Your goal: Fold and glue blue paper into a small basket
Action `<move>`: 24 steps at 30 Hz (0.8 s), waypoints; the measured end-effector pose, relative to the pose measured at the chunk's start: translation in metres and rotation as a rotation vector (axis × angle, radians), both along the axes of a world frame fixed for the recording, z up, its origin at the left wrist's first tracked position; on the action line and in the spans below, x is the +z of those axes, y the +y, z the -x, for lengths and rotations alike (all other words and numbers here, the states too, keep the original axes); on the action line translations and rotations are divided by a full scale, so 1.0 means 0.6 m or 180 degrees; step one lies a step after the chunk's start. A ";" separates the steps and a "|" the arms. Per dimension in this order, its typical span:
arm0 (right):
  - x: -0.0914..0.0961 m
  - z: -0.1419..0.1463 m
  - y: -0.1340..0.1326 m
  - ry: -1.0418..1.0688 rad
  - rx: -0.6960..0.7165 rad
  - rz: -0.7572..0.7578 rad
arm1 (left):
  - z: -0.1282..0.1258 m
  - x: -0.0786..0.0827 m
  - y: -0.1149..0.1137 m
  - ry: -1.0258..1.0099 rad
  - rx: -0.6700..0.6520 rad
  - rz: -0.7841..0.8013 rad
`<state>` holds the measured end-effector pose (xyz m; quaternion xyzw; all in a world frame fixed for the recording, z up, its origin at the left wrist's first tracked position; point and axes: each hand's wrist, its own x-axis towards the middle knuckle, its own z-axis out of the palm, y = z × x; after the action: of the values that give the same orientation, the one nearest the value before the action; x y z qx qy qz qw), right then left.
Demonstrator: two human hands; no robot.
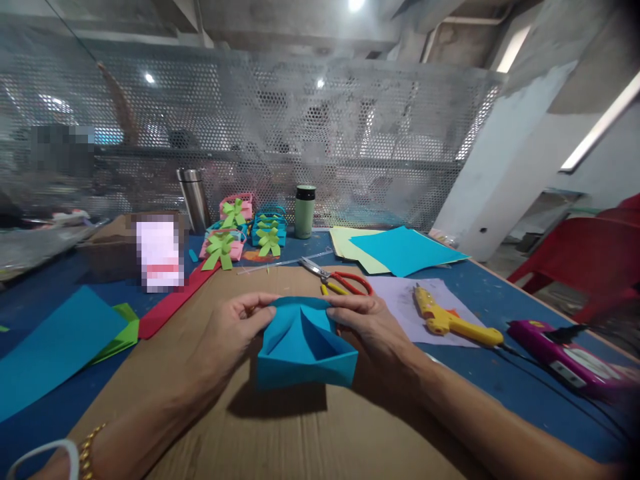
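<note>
Between my two hands is a small blue paper box [307, 370], partly folded, held just above the brown cardboard sheet [270, 440]. Its near wall stands up, and the far side bends inward in creases. My left hand [240, 327] pinches the far left corner between thumb and fingers. At the far right corner, my right hand [365, 320] grips the paper the same way. Beyond the box lie red-handled scissors [353, 281] and yellow-handled pliers or cutters [331, 288], overlapping each other. Some fingertips are hidden behind the paper.
A yellow glue gun [455, 323] rests on lilac paper [395, 300] at right, near a purple power strip [565, 360]. Small paper baskets [223, 247], a green tumbler [305, 213] and a steel flask [194, 200] stand behind. Blue sheets [407, 250] lie back right.
</note>
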<state>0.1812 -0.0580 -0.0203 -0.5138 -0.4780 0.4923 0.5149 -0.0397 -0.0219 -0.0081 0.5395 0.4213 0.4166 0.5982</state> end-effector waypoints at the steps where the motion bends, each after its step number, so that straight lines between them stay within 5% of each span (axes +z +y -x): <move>1: -0.002 -0.002 0.002 -0.0010 0.0049 -0.0010 | 0.000 -0.001 0.001 -0.0058 -0.0021 0.0010; 15: -0.015 -0.011 0.010 -0.0119 -0.0050 -0.0256 | 0.004 -0.010 0.004 -0.0036 0.0054 -0.0234; 24: -0.020 -0.007 0.007 0.0319 0.0062 -0.0005 | 0.006 -0.028 0.011 -0.0057 0.0105 -0.0195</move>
<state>0.1857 -0.0536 -0.0321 -0.4835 -0.4569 0.5221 0.5338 -0.0435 -0.0153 -0.0251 0.5468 0.4118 0.4439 0.5782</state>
